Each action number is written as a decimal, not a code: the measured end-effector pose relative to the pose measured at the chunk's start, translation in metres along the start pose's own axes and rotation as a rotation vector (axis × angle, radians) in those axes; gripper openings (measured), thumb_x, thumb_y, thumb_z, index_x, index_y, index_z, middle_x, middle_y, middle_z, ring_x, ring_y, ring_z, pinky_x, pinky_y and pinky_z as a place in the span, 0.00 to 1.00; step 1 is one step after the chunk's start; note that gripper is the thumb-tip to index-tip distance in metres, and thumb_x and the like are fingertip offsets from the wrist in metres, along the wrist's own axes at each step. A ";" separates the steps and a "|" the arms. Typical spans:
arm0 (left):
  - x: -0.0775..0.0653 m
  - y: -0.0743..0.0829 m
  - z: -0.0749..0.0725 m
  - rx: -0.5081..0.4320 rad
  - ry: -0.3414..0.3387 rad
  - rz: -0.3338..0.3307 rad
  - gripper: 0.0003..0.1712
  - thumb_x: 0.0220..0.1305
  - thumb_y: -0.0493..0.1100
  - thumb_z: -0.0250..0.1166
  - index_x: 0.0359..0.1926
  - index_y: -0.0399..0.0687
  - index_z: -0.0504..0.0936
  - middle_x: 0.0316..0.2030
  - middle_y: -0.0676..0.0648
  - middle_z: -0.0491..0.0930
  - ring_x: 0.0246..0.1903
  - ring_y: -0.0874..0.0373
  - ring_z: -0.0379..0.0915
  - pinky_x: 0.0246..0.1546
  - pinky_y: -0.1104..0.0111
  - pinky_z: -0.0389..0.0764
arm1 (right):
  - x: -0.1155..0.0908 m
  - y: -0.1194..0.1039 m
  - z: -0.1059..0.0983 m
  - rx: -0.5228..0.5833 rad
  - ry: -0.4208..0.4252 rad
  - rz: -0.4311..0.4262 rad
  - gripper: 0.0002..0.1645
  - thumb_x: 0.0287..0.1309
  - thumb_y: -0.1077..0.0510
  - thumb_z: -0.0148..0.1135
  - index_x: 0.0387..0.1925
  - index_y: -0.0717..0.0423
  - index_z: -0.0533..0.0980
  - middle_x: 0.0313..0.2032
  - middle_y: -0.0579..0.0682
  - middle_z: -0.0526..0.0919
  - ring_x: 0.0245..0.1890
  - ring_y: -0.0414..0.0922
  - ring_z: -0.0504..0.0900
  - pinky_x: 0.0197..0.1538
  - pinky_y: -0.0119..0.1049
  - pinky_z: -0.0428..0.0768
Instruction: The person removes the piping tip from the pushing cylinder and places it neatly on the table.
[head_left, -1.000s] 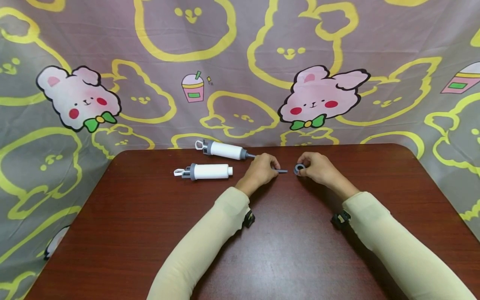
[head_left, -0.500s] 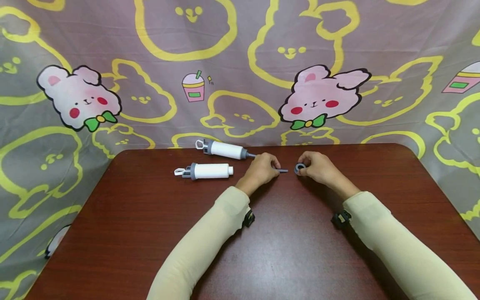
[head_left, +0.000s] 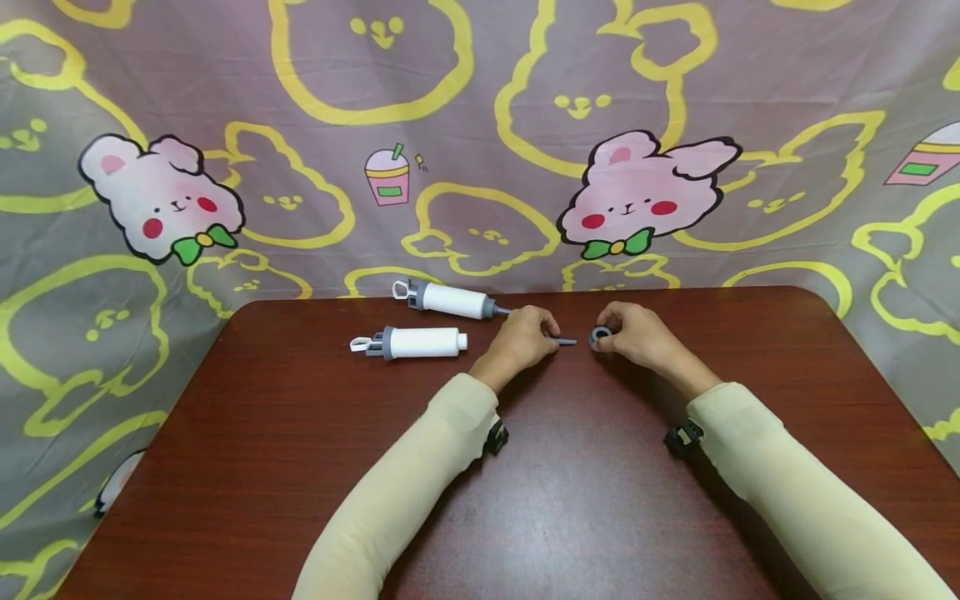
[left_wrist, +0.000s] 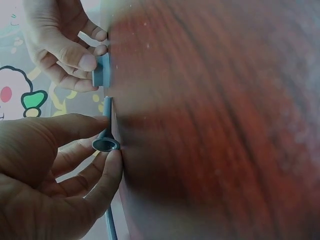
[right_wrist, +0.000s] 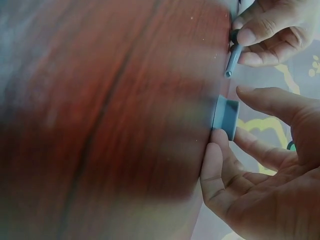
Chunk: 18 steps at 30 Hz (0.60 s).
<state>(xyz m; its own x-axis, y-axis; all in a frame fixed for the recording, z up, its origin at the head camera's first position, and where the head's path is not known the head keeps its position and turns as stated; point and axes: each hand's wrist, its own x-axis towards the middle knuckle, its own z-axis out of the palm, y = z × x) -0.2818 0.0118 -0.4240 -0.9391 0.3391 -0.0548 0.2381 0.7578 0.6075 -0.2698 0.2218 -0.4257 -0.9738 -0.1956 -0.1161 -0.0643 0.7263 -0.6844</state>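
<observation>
My left hand (head_left: pixel 522 337) pinches a small grey nozzle (left_wrist: pixel 108 131) between thumb and fingers near its wide, funnel-like end. The thin tip of this nozzle points right, toward the other hand. A short way across, my right hand (head_left: pixel 637 335) holds a grey ring-shaped collar (right_wrist: pixel 227 119) at its fingertips, down at the tabletop. In the head view the collar's round hole shows, and a small gap lies between it and the nozzle's tip. Left of the hands lies a white syringe-like tube (head_left: pixel 423 342) with a grey collar, a loop handle and a bare white end.
Behind it lies a second white tube (head_left: pixel 452 301), whose thin grey nozzle reaches close to my left hand. The brown wooden table (head_left: pixel 525 500) ends at a patterned cloth (head_left: pixel 480 125) along the back. Dark wrist cameras hang under both sleeves.
</observation>
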 end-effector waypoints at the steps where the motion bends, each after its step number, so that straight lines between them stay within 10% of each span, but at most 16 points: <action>1: 0.000 0.000 0.000 0.004 -0.001 -0.001 0.06 0.63 0.37 0.75 0.41 0.45 0.89 0.38 0.48 0.88 0.37 0.59 0.79 0.41 0.69 0.78 | 0.000 0.000 0.000 -0.004 0.000 -0.001 0.19 0.58 0.60 0.73 0.48 0.64 0.77 0.39 0.57 0.84 0.37 0.50 0.78 0.39 0.37 0.74; 18: -0.007 0.002 -0.011 0.018 -0.026 -0.014 0.12 0.65 0.40 0.74 0.49 0.44 0.87 0.47 0.46 0.87 0.46 0.54 0.80 0.51 0.62 0.80 | -0.003 -0.004 -0.004 -0.056 0.008 -0.021 0.22 0.60 0.58 0.74 0.50 0.66 0.77 0.46 0.63 0.85 0.41 0.52 0.82 0.43 0.41 0.78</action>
<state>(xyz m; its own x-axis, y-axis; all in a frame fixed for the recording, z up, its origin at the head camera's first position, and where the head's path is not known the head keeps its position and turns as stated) -0.2772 0.0051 -0.4136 -0.9358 0.3423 -0.0839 0.2295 0.7725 0.5921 -0.2673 0.2228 -0.4196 -0.9739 -0.2061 -0.0956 -0.0970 0.7577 -0.6453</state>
